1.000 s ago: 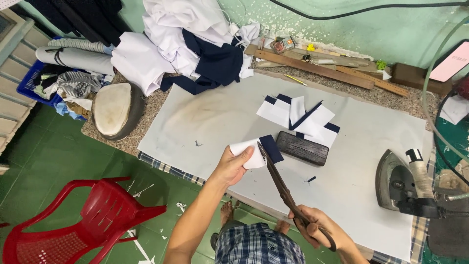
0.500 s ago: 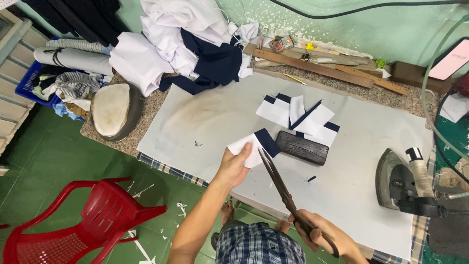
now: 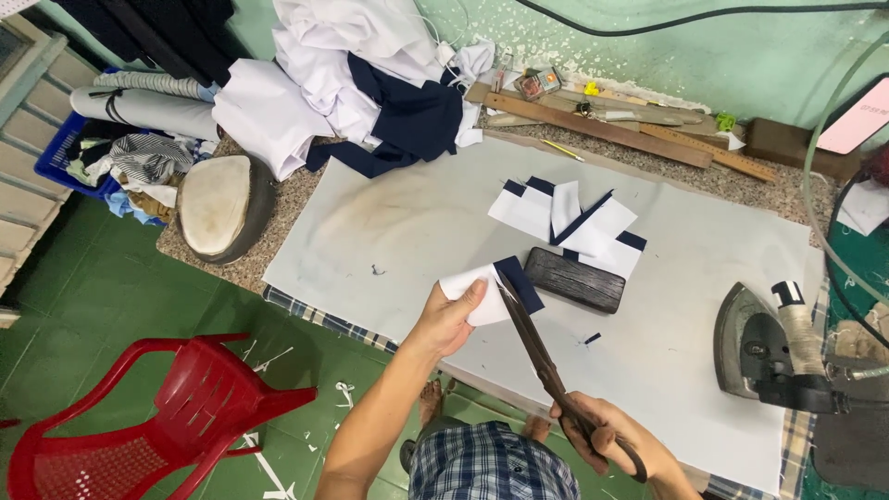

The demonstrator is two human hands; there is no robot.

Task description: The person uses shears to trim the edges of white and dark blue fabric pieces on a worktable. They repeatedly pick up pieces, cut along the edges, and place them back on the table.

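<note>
Here, a person is standing at a work table (image 3: 648, 407) covered with a pale sheet and looking down at both hands. The left hand (image 3: 451, 318) is pinching a small fabric piece (image 3: 489, 287), white with a navy edge, thumb on top and fingers clenched beneath it, and is holding it just above the near edge of the table. The right hand (image 3: 607, 440) is gripping the handles of long dark tailor's shears (image 3: 546, 366), fingers wrapped through the loops. The blades are pointing up and away from the person, and the tips are meeting the fabric piece where white and navy join. Whether the blades are parted cannot be told from this view.

Just beyond the fabric piece a dark wooden block (image 3: 574, 280) is lying flat on the sheet, and behind it a small stack of cut white and navy pieces (image 3: 567, 220) is fanning out. A heavy iron (image 3: 764, 352) is standing at the right edge of the table. A rounded pressing ham (image 3: 220, 206) is sitting at the left corner, near a heap of white and navy cloth (image 3: 370, 83). Wooden rulers (image 3: 630, 134) are lying along the green wall. A red plastic chair (image 3: 157, 426) is standing on the green floor below, among scattered white scraps.
</note>
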